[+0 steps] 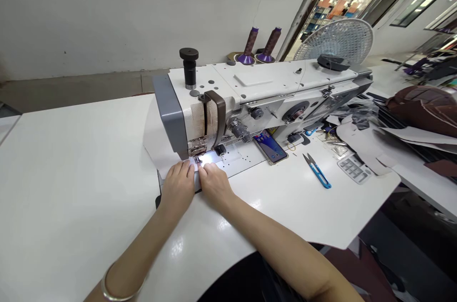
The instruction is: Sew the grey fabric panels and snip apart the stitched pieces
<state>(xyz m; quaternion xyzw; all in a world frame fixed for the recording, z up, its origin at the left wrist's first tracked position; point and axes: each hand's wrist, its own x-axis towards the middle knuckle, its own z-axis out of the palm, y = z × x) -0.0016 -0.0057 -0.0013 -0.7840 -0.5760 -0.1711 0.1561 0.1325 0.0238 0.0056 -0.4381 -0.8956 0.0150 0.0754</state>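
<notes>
My left hand [177, 185] and my right hand [214, 185] rest side by side on a white sheet piece [157, 147] at the front of a white industrial sewing machine [250, 97]. Their fingertips press the sheet down just in front of the metal presser foot [197, 149]. A small lamp brightly lights the needle area, and the fingers hide part of the sheet's edge. The needle tip is too small to make out. A metal bangle [117, 287] circles my left wrist.
A smartphone [270, 145] lies on the white table [71, 187] right of the machine, near blue-handled thread snips [316, 171]. Brown leather pieces [424, 109] and white cut pieces [360, 147] lie further right. Two purple-based thread cones [260, 47] and a fan [335, 40] stand behind.
</notes>
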